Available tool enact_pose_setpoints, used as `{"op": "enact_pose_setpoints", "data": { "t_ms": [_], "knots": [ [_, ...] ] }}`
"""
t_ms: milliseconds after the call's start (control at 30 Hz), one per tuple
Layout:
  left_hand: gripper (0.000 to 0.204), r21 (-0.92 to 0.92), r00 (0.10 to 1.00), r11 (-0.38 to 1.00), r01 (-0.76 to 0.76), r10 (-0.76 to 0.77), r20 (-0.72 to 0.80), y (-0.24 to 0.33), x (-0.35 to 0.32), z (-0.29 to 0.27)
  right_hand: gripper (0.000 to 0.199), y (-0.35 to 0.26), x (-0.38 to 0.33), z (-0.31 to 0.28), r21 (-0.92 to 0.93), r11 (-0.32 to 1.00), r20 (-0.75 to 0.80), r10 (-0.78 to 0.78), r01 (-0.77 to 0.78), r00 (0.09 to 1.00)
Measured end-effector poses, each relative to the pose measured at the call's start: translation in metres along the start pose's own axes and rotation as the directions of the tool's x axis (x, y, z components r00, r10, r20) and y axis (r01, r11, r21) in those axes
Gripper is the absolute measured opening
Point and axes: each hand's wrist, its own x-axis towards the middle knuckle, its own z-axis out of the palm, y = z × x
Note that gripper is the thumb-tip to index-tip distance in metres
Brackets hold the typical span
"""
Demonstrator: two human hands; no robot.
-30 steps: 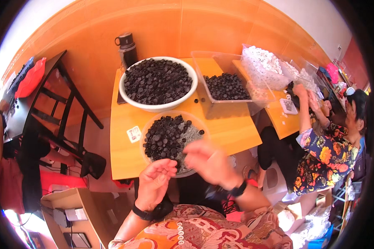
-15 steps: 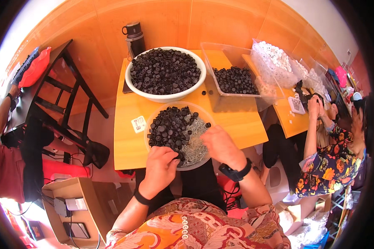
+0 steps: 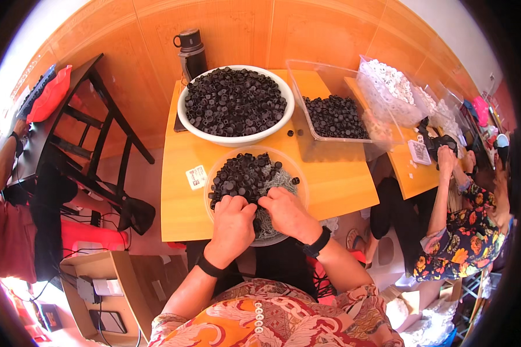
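Note:
Both my hands are together over the near side of a round clear plastic tub (image 3: 304, 199). My left hand (image 3: 233, 222) is closed, its fingertips pinched close to the right ones. My right hand (image 3: 289, 214) is also closed, with thumb and fingers pressed together. What either hand pinches is hidden by the fingers. Inside the tub, small black plastic caps (image 3: 237, 176) fill the left and far part. Silver screws (image 3: 269, 227) lie on the right and near side, partly covered by my hands. One black cap (image 3: 296, 180) sits apart at the tub's right edge.
Behind the tub, a white basin (image 3: 182, 110) is heaped with black caps. Right of it stands a clear bin (image 3: 330, 151) holding more caps. A white label (image 3: 196, 177) lies on the yellow table (image 3: 179, 220). Another person's hands (image 3: 447, 159) work at the right; a thermos (image 3: 192, 55) stands behind.
My right hand has come left and down, from the tub's right side to meet my left hand. My left hand has shifted slightly up and right. The view has shifted a little.

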Motion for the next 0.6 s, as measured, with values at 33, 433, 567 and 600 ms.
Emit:
{"op": "enact_pose_setpoints", "data": {
  "t_ms": [33, 433, 567, 600],
  "knots": [
    [0.019, 0.012, 0.999, 1.000, 0.015, -0.015, 0.030, -0.001, -0.001, 0.001, 0.012, 0.001, 0.000, 0.000, -0.038, 0.999, 0.026, -0.004, 0.005, 1.000],
    [0.020, -0.143, 0.996, 0.989, 0.037, -0.049, -0.075, -0.007, -0.001, 0.004, 0.008, 0.001, 0.001, -0.020, 0.245, 0.955, -0.017, 0.178, -0.169, 0.984],
    [0.021, -0.179, 0.993, 0.984, 0.012, -0.033, -0.112, -0.006, 0.000, 0.001, 0.011, 0.002, -0.006, -0.028, 0.848, 0.323, 0.294, 0.376, -0.421, 0.879],
    [0.021, -0.235, 0.995, 0.972, 0.020, -0.043, -0.094, -0.006, -0.001, 0.000, 0.011, 0.001, -0.007, -0.029, 0.848, 0.324, 0.292, 0.376, -0.420, 0.879]
  ]
}}
